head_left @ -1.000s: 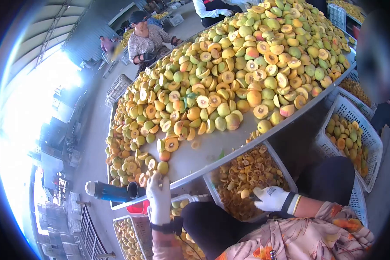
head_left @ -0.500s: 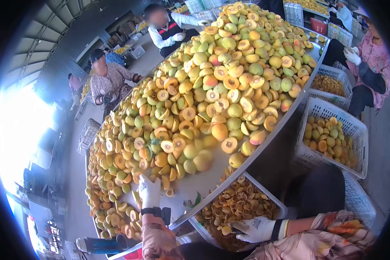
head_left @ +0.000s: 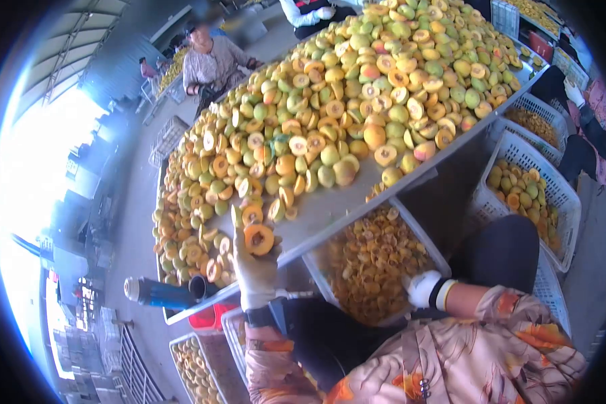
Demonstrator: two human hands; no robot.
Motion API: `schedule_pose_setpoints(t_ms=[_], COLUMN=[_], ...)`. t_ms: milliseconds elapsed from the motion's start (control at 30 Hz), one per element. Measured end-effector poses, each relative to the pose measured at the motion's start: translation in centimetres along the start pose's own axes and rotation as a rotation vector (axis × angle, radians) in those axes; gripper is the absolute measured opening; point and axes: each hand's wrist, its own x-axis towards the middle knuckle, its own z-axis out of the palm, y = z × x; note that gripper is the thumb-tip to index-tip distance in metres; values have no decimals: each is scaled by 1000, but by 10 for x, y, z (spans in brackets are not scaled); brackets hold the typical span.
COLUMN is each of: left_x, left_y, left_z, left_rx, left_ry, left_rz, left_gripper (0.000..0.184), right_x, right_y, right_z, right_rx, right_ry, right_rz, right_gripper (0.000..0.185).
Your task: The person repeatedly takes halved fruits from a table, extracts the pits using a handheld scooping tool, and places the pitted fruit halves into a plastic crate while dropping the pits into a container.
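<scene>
My left hand (head_left: 254,273), in a white glove, is raised at the near edge of the table and closed on a halved apricot (head_left: 258,240). The cut face, with a dark hollow in its middle, is turned toward me. Against the fingers and just beyond lie more cut apricots (head_left: 252,215). My right hand (head_left: 424,289), also gloved, is over the right side of a crate of brownish fruit scraps (head_left: 377,259). Its fingers look curled, but they are blurred and partly turned away, so anything in them is hidden.
A large heap of whole and halved apricots (head_left: 357,101) covers much of the metal table (head_left: 337,209). A blue flask (head_left: 158,292) lies at its left corner. White crates of fruit (head_left: 528,192) stand at right. Co-workers (head_left: 215,64) sit or stand around the table.
My left hand has drawn back from the heap with a halved apricot in it. My right hand has shifted up and right over the scraps crate. The view has tilted and moved.
</scene>
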Motion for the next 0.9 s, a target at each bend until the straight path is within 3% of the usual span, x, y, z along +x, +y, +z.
schedule_pose_setpoints(t_ms=[67,200,300,333,400,500,600,633,733,867,900], left_x=[-37,-86,-120,-123,-127,-143,-151,-153,-155,-172,-171], left_y=[0,-8,-10,-8,-15,-18,-17,-15,-28,-19,-22], left_z=[10,28,38,45,46,44,51,51,38,63,60], left_rx=[-129,-118,-69,-59,-4,18,-76,-97,809,148,319], left_ry=[-17,22,61,61,22,-53,-67,-84,-64,64,47], left_rz=[-58,4,4,13,139,162,147,125,668,295,402], left_gripper=[61,62,63,63,60,59,59,58,50,45,45], right_x=[-18,-39,-42,-44,-44,-49,-50,-53,-66,-87,-87], right_y=[-12,-26,-14,-7,-9,-10,2,-7,-45,-77,-76], right_z=[-31,-44,-15,6,3,-1,16,-4,-53,-90,-88], right_rx=[217,363,88,-16,16,38,39,153,403,464,468], right_ry=[5,463,-51,-65,-36,-10,-25,108,435,662,648], right_rz=[27,-108,99,123,100,94,121,116,23,-166,-113], right_gripper=[66,77,80,79,79,78,59,56,45,42,47])
